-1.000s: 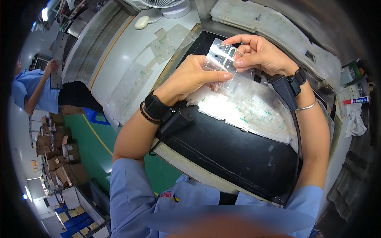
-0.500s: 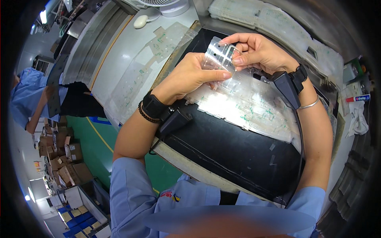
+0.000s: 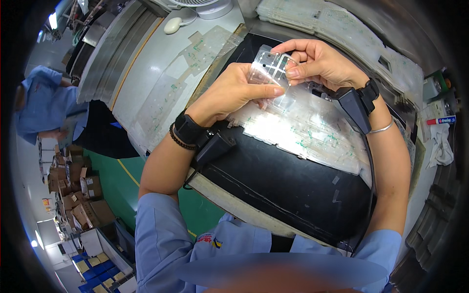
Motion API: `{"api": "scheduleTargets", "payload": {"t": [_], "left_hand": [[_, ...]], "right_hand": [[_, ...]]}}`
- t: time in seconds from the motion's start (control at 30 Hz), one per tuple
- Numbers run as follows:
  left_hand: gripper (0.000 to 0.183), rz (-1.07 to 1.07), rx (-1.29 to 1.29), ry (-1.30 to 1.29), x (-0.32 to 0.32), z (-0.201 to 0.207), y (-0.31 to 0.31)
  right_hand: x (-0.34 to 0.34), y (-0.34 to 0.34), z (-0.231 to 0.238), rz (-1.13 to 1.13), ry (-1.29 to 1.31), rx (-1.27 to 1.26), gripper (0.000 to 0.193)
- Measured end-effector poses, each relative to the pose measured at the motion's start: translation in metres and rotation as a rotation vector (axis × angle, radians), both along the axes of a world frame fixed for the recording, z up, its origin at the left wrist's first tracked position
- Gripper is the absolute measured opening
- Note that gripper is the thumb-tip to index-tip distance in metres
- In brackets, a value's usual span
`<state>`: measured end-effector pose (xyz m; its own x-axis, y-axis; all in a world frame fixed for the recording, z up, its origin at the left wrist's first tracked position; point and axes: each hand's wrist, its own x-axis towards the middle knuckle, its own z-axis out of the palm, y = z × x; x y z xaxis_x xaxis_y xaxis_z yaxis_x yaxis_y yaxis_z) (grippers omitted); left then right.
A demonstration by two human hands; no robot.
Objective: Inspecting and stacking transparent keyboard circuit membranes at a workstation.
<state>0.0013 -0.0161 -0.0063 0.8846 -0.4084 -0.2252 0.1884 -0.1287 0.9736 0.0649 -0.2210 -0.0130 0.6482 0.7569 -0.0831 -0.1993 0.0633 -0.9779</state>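
Both hands hold a small clear plastic sheet (image 3: 269,68) with pale printed lines and dark dots, tilted above the work surface. My left hand (image 3: 239,90) grips its left and lower edge, thumb on top and fingers underneath. My right hand (image 3: 317,63) pinches its right side between thumb and fingers, with the index finger along the upper edge. Below them, a stack of clear sheets (image 3: 298,132) with green marks lies on a black mat (image 3: 278,180). Glare washes out part of the stack.
More marked clear sheets lie on the white table (image 3: 146,68) at left and in a pile (image 3: 337,34) at the back. A fan (image 3: 215,9) stands behind. At right are a red marker (image 3: 439,120) and a white cloth (image 3: 441,146). A co-worker (image 3: 49,105) stands far left.
Both hands stay nearly in place, and the clear sheet shifts only slightly in them. At far left the co-worker has turned, and their arm has moved.
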Motion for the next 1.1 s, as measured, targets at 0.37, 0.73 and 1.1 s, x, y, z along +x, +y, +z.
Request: {"api": "scheduleTargets", "payload": {"t": [0.37,0.73,1.1], "left_hand": [[0.02,-0.002,0.01,-0.009,-0.0002,-0.0001,-0.0004],[0.02,-0.012,-0.008,0.007,0.0002,-0.0029,0.0008],[0.022,-0.023,0.004,-0.008,0.0004,-0.003,0.0002]], "right_hand": [[0.0025,-0.0008,-0.0026,0.032,-0.015,0.008,0.05],[-0.0006,-0.0002,-0.0005,0.015,0.014,-0.017,0.047],[0.0017,-0.0006,-0.0026,0.065,-0.032,-0.019,0.044]]}}
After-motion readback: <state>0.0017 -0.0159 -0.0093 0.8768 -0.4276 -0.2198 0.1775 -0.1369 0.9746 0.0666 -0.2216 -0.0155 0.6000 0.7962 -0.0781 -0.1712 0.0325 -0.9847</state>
